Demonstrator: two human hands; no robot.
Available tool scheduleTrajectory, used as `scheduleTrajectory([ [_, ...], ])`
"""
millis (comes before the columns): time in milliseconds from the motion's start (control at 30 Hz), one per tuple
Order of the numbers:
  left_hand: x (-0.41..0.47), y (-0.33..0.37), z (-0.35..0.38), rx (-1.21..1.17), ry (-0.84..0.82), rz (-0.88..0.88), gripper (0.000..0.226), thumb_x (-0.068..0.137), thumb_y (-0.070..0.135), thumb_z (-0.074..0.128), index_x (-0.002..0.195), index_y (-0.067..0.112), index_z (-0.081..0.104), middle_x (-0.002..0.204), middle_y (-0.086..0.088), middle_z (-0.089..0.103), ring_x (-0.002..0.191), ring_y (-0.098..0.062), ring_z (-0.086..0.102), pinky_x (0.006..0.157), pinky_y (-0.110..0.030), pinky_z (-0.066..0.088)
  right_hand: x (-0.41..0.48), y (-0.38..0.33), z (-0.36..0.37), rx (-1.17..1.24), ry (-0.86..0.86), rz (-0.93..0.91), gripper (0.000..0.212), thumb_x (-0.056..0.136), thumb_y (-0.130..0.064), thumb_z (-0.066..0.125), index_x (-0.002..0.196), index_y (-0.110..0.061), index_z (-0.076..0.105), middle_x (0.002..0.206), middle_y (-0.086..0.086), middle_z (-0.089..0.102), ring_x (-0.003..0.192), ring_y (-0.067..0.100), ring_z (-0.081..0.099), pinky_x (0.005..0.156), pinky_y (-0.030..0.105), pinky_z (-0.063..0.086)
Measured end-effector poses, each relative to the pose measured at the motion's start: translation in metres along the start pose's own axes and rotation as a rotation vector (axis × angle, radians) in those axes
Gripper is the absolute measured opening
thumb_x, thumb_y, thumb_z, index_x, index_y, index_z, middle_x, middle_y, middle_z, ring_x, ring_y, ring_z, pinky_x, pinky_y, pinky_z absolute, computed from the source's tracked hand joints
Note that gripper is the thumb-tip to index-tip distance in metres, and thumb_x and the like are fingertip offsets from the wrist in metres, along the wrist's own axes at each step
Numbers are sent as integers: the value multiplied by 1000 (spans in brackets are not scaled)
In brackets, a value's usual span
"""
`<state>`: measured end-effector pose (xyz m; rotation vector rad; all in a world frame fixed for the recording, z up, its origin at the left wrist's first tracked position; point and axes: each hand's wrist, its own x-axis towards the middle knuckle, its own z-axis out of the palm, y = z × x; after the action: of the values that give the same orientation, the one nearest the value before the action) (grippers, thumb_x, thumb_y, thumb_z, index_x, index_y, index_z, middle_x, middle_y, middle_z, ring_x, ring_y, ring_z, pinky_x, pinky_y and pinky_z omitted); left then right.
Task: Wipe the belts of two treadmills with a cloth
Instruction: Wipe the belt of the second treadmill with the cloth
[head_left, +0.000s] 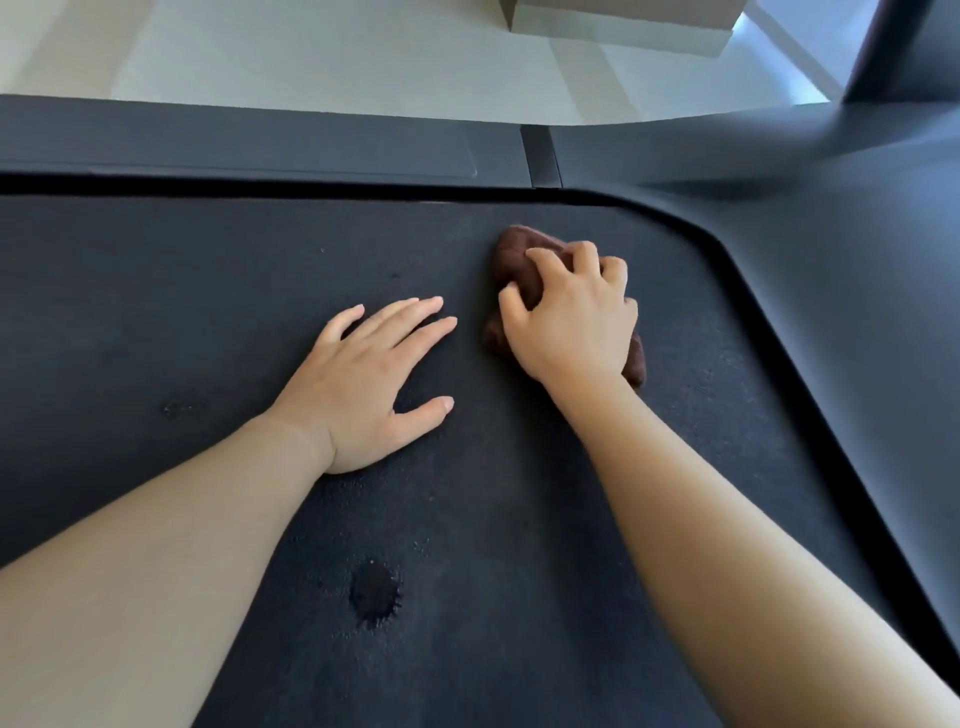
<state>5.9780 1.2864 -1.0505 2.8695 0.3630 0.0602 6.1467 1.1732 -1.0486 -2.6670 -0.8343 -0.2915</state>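
Note:
A dark treadmill belt (182, 322) fills most of the head view. My right hand (571, 317) grips a bunched brown cloth (514, 249) with curled fingers and presses it onto the belt near the far right corner. My left hand (374, 379) rests flat on the belt just left of the cloth, fingers straight and spread. A dark wet spot (374, 592) lies on the belt between my forearms, close to me.
The treadmill's dark grey side rail (260, 140) runs along the far edge of the belt. The motor cover (857, 260) curves round on the right, with an upright post (893, 47) at top right. Pale floor (311, 52) and a white block (623, 21) lie beyond.

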Motion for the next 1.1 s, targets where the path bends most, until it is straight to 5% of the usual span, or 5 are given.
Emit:
scheduleTrajectory([
  [233,2,-3,2,-3,21,9,71,83,65,26,147,34,18,156,17,7,143,-2,4,115,-33,-1,58,-18,18,18,-92,-129,44,83,-49,41,118,-28,57,131,3,46,116,30,36,84,43,35],
  [433,3,-4,4,1,17,15,69,86,59,38,147,33,20,156,15,11,143,-5,7,115,-35,1,-36,13,-17,42,-69,-199,40,83,-49,43,115,-30,58,127,1,48,117,29,36,81,43,37],
  [733,-4,4,3,131,93,14,65,89,56,37,146,25,28,156,3,21,143,-17,18,113,-41,17,-135,16,-48,1,-10,-57,42,84,-50,44,118,-31,58,126,0,49,117,28,36,80,43,37],
  [1100,-128,46,20,33,40,5,71,86,61,28,147,26,22,158,1,12,145,-20,6,116,-47,8,-285,-5,-94,-31,25,-90,41,80,-52,45,114,-32,60,121,-1,54,110,29,43,73,39,39],
])
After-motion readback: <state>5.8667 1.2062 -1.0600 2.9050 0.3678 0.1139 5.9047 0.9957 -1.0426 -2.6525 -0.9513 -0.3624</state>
